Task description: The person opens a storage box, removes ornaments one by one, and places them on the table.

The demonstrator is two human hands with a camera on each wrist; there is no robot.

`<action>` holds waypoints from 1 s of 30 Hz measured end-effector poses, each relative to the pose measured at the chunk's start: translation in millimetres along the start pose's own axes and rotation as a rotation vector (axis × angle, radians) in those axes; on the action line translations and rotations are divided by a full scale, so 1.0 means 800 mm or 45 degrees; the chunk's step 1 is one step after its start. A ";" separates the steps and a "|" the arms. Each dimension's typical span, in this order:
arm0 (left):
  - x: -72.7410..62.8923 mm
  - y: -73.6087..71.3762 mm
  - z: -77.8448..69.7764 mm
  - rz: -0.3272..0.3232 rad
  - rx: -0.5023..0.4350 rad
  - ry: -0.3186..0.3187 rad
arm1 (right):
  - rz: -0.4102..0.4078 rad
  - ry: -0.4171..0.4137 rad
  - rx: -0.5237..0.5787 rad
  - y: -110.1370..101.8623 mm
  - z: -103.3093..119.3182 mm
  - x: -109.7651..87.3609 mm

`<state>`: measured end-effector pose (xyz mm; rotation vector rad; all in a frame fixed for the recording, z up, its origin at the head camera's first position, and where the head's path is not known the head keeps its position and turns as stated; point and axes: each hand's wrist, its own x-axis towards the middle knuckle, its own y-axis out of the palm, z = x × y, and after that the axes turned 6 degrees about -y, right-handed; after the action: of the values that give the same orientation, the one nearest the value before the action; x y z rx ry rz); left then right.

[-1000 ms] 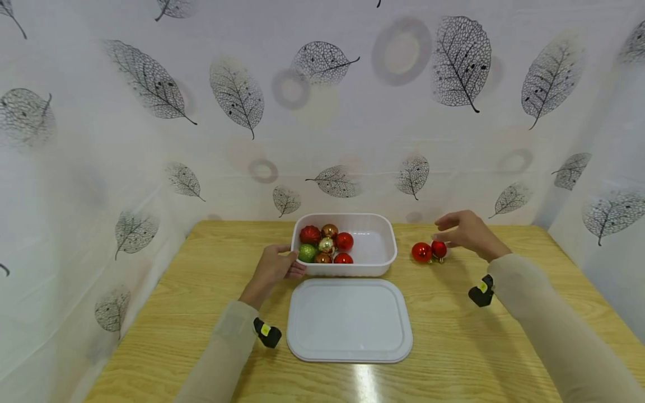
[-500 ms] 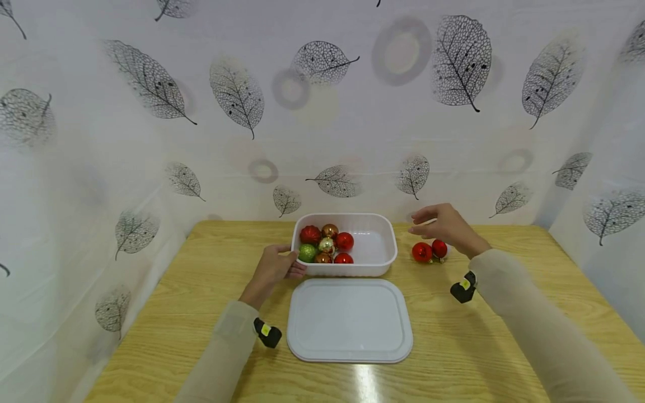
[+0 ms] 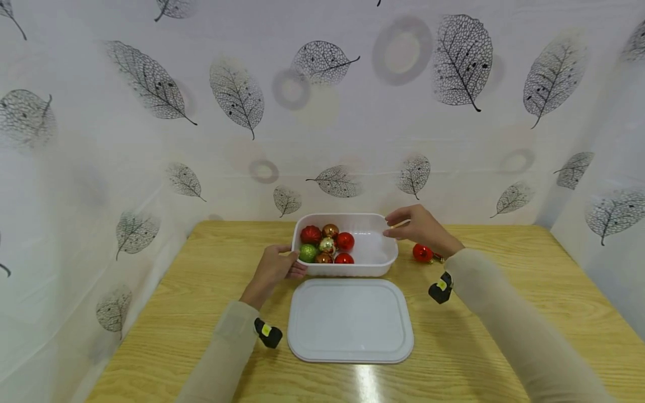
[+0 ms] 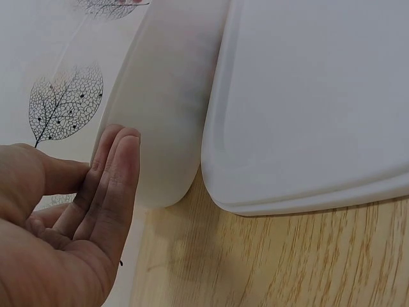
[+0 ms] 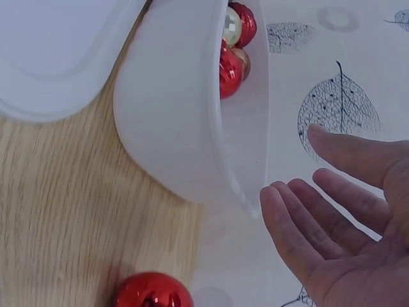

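A white plastic box (image 3: 347, 270) holds several Christmas baubles in its left half, among them a green glittery bauble (image 3: 308, 253) and a red bauble (image 3: 345, 241). My left hand (image 3: 276, 262) grips the box's left end, thumb at the rim and fingers along the outer wall (image 4: 163, 121). Over the box's right end is my right hand (image 3: 415, 226), with thumb and fingers apart and nothing between them. Its fingertips (image 5: 271, 195) are close to the rim; contact cannot be told. Beneath that hand lies a loose red bauble (image 3: 422, 253); a second one beside it is mostly hidden.
A white lid (image 3: 350, 320) lies flat on the wooden table (image 3: 201, 280), directly in front of the box. Behind the table hangs a pale curtain (image 3: 353, 140) printed with leaves.
My right hand has moved left from the loose baubles to the box's right end, and now covers much of the farther bauble. My left hand and the box stay where they were.
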<state>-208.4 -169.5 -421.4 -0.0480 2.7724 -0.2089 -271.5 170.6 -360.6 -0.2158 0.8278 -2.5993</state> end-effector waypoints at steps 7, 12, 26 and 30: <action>0.000 0.001 0.000 0.000 -0.011 0.001 | 0.023 -0.066 0.018 0.027 0.001 0.011; 0.001 0.001 0.001 0.000 -0.009 0.003 | 0.050 -0.061 0.032 0.044 0.002 0.018; 0.001 0.001 -0.002 -0.026 -0.009 -0.016 | 0.075 -0.017 0.060 0.081 0.009 0.040; 0.001 0.002 -0.001 -0.022 -0.017 -0.008 | 0.058 -0.009 0.078 0.089 0.004 0.047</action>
<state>-209.9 -167.5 -421.0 -0.0756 2.7678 -0.1943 -281.0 100.2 -398.3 -0.1869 0.7409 -2.5756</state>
